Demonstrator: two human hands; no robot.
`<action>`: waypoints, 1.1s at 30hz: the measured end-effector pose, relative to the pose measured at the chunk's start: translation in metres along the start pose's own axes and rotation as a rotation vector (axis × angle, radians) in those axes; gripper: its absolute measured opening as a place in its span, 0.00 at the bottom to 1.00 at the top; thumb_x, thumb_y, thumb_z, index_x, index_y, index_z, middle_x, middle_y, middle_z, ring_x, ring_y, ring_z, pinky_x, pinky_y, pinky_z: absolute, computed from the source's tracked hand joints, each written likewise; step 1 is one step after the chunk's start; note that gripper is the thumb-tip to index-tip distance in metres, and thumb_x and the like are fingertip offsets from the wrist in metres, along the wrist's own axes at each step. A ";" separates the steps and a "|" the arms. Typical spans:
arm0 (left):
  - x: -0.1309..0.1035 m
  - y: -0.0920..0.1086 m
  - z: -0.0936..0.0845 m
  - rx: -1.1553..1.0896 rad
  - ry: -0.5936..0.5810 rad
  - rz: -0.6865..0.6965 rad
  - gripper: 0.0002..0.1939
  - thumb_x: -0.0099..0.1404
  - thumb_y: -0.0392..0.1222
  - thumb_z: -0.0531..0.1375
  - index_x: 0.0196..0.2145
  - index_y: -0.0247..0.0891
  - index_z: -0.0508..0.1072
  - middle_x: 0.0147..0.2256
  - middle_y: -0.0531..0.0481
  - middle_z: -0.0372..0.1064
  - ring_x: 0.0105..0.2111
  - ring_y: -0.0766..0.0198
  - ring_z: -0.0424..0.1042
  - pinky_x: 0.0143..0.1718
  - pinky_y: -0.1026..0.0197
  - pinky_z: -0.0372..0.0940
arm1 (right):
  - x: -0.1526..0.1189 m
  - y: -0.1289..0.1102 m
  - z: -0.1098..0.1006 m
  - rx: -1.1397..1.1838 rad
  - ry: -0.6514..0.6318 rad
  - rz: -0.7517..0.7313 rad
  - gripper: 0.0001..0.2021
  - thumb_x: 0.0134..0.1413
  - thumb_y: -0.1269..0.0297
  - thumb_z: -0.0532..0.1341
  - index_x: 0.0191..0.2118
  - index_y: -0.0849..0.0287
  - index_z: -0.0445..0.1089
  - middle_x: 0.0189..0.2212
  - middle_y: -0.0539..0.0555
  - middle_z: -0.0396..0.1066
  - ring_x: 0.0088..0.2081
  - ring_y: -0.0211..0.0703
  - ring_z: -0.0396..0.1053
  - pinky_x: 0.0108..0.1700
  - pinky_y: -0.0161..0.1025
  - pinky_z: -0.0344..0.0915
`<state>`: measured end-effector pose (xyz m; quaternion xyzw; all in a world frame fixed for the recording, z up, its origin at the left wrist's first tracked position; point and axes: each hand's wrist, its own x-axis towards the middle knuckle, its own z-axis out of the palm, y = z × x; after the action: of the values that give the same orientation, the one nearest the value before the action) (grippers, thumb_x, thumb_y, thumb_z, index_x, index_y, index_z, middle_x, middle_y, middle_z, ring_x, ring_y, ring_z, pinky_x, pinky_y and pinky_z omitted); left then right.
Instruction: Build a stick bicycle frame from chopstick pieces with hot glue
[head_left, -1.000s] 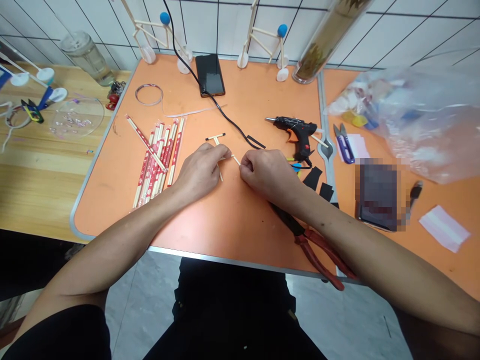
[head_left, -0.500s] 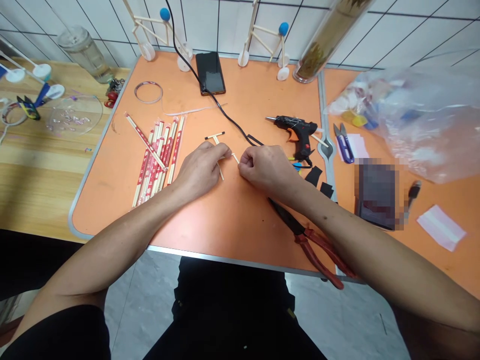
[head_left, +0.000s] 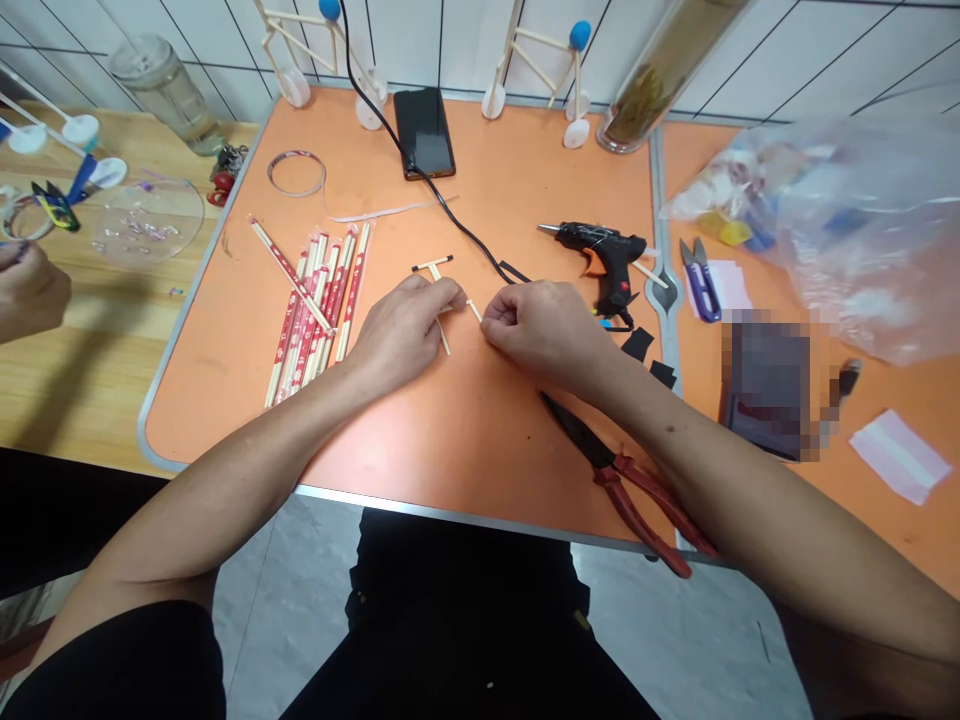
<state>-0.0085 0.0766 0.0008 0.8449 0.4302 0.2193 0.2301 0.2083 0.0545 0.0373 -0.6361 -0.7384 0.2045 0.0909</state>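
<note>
My left hand [head_left: 409, 325] rests low over the orange table, its fingers closed on a T-shaped stick piece [head_left: 445, 338] with a black-tipped crossbar. Just to the right, my right hand [head_left: 536, 325] pinches the lower end of a short pale stick [head_left: 475, 311]. That stick's upper end lies close to my left fingertips; whether they touch it I cannot tell. Several chopsticks in red and white wrappers [head_left: 315, 305] lie left of my left hand. A black glue gun [head_left: 607, 255] lies beyond my right hand, and red-handled pliers [head_left: 615, 465] lie below my right forearm.
A phone [head_left: 424, 135] lies at the back under a black cable [head_left: 461, 225]. Stick models with blue balls [head_left: 580, 36] stand by the wall. Purple snips [head_left: 701, 280] and a plastic bag [head_left: 840, 230] are right. Another person's hand [head_left: 34, 290] is over the wooden table.
Another person's hand has come into view at the left edge. The view has shifted slightly. My two hands keep nearly the same position and hold.
</note>
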 end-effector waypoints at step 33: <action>0.000 0.002 -0.006 -0.032 -0.003 -0.011 0.23 0.66 0.26 0.54 0.51 0.44 0.80 0.52 0.45 0.84 0.55 0.50 0.80 0.58 0.46 0.73 | -0.001 0.007 -0.006 0.196 -0.043 0.014 0.10 0.56 0.70 0.61 0.32 0.60 0.81 0.26 0.52 0.75 0.31 0.41 0.67 0.42 0.42 0.62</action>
<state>-0.0101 0.0769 0.0066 0.8391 0.4310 0.2235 0.2454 0.2170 0.0555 0.0397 -0.6247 -0.7122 0.2901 0.1355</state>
